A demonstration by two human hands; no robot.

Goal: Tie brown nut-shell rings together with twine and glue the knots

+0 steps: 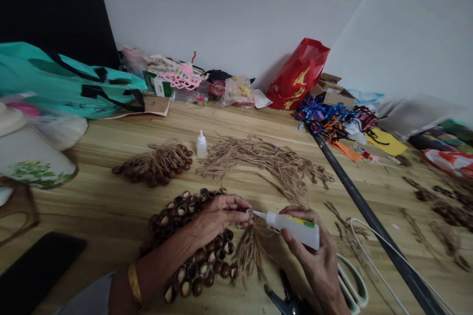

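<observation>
My right hand [316, 256] is wrapped round a white squeeze glue bottle [297, 230] with a yellow and green label, tilted so its thin nozzle points left. The nozzle tip meets the fingertips of my left hand [223, 216], which pinch a small piece, mostly hidden by the fingers. Beneath my left forearm spread many brown, hollow nut shells [197, 285], several with their pale insides showing. Loose twine strands [251, 251] lie just below the nozzle. Farther back is a bundle of corded nut shells [155, 165].
A small dropper bottle [201, 146] stands beside a long heap of twine [254, 157]. Scissors [353, 285] and black-handled pliers [284, 298] lie near my right wrist. A white cable [377, 261] crosses a dark strip [354, 184]. A phone [42, 268] rests at left.
</observation>
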